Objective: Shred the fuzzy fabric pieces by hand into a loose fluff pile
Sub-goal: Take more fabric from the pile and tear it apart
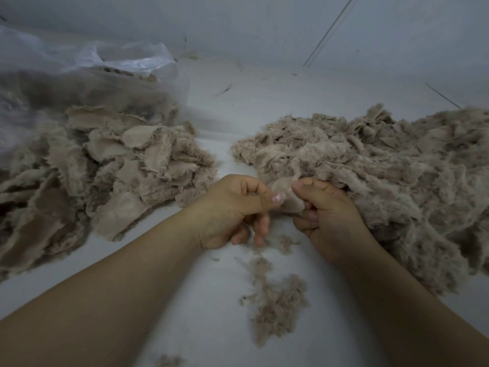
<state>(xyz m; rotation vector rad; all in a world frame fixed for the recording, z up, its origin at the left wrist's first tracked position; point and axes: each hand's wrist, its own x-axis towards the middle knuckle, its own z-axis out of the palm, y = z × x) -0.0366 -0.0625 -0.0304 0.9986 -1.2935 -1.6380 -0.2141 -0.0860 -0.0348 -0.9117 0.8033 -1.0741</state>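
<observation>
A small beige fuzzy fabric piece [289, 201] is stretched between both hands at the centre. My left hand [235, 210] pinches its left edge with thumb and forefinger. My right hand [325, 210] pinches its right edge, fingers curled. To the left lies a heap of whole fabric pieces [111, 165], their smooth backing showing. To the right spreads a large loose fluff pile [383, 176]. A small trail of fluff [277, 305] lies on the white surface below my hands.
A clear plastic bag [87, 75] holding more beige fabric stands at the back left. White walls close off the back and the right. The white work surface [238, 107] runs between the two heaps.
</observation>
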